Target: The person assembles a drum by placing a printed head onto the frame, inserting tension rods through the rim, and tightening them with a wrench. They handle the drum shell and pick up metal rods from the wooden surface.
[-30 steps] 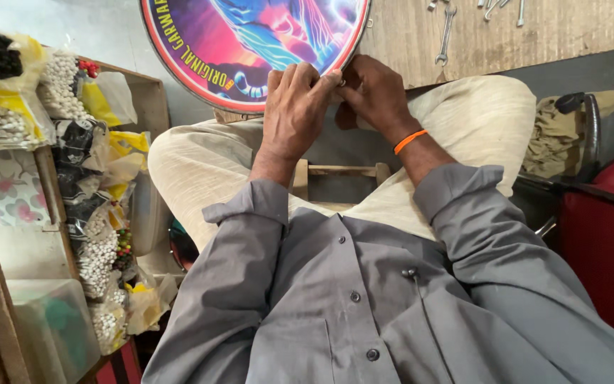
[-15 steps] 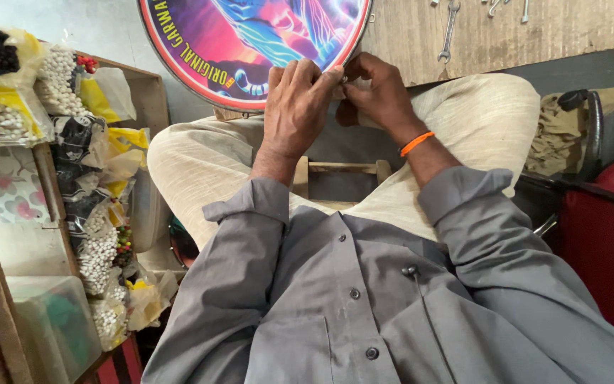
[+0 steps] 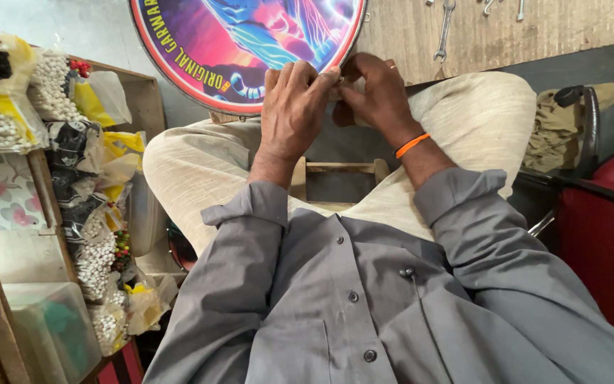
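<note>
Both hands [image 3: 335, 99] meet at a round printed drum [image 3: 250, 43] below a wooden board [image 3: 534, 35].

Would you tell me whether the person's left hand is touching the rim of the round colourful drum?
Touching. The head view shows the left hand with its fingertips laid over the lower rim of the round drum, no gap showing.
</note>
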